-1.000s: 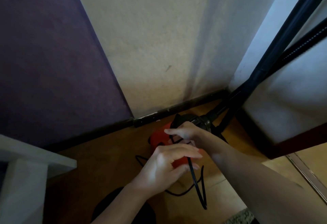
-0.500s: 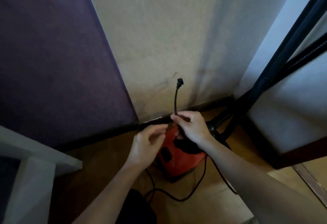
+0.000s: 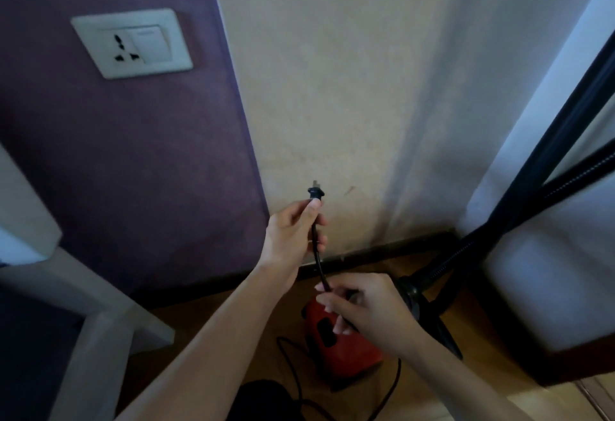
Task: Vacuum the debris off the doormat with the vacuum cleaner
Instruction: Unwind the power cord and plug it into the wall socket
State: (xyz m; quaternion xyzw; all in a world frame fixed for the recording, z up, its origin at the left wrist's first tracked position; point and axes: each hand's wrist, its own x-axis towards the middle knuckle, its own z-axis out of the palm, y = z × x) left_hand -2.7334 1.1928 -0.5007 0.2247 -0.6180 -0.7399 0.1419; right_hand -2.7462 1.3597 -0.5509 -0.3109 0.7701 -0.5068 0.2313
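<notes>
Head view: bare purple wall [image 3: 133, 171] beside white wall socket [image 3: 131, 43] — left hand [image 3: 289, 237] pinches black power cord [image 3: 317, 256] under its plug [image 3: 315, 193], right hand [image 3: 366, 307] pinches lower.

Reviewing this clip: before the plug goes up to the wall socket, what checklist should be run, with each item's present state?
1. Plug gripped by the left hand, prongs clear of the fingers: ok.
2. Cord pinched lower down by the right hand: ok.
3. Wall socket in view, nothing plugged in: ok.
4. Rocker switch beside the socket holes, on or off: cannot tell.
5. Cord free of tangles on the floor by the vacuum cleaner: cannot tell.
</notes>
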